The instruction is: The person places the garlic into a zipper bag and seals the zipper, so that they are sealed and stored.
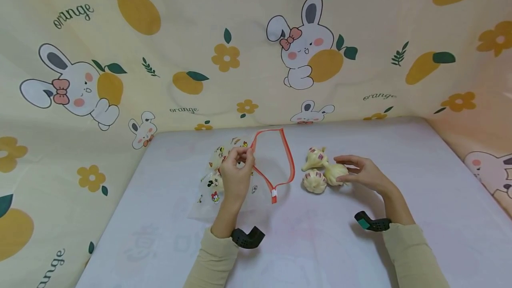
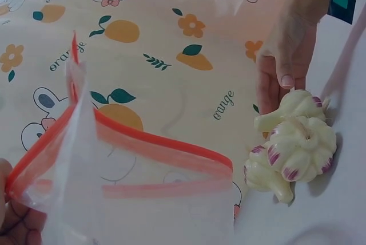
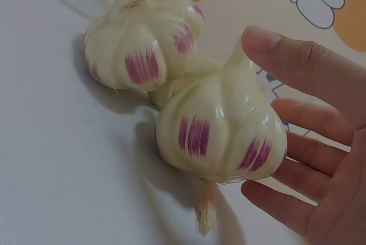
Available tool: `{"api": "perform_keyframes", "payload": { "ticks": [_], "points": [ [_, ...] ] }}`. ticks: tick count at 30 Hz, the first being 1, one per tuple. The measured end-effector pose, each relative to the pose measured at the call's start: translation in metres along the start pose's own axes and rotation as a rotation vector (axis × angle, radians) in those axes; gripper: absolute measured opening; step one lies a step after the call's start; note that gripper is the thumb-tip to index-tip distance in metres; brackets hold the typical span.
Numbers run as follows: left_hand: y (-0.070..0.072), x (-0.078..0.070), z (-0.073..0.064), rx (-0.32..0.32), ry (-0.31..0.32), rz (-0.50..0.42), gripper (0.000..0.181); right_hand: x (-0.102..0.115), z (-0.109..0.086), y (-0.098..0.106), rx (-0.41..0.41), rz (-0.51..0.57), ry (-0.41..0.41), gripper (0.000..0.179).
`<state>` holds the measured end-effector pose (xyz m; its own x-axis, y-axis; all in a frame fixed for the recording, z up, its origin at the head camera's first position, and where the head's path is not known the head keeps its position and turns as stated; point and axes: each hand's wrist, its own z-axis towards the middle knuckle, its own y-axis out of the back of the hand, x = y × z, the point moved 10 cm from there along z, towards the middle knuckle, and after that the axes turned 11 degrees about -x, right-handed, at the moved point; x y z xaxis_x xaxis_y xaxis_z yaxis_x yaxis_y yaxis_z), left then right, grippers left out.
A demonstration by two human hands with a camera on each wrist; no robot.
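Observation:
My left hand (image 1: 235, 177) pinches the rim of a clear zip bag (image 1: 208, 208) with cartoon prints and an orange-red zip strip. The bag's mouth gapes to the right, its slider (image 1: 274, 193) at the near end; pale rounded shapes show through the plastic. Right of it, three garlic bulbs with purple streaks lie clustered on the table. My right hand (image 1: 366, 173) reaches around the rightmost garlic bulb (image 3: 220, 125), fingers loosely spread behind it and thumb tip at its neck. Beside that bulb are the front garlic bulb (image 1: 314, 182) and the back garlic bulb (image 1: 316, 158).
A white cloth covers the table (image 1: 160, 226). Behind it hangs a patterned curtain (image 1: 248, 3) with rabbits and oranges, which also runs along the left and right sides. A black wrist device (image 1: 248, 238) sits on the left wrist, another black wrist device (image 1: 373, 222) on the right.

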<state>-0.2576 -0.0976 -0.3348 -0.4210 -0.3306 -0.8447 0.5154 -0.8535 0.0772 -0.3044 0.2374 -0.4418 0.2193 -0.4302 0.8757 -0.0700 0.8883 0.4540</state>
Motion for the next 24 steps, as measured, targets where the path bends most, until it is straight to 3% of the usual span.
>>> {"api": "perform_keyframes", "payload": {
  "ticks": [24],
  "points": [
    [-0.0017,0.0010,-0.0010,0.010,-0.001,0.004,0.012,-0.0088,-0.0020,-0.0038,0.065,-0.040,-0.035,0.065]
  ]
}}
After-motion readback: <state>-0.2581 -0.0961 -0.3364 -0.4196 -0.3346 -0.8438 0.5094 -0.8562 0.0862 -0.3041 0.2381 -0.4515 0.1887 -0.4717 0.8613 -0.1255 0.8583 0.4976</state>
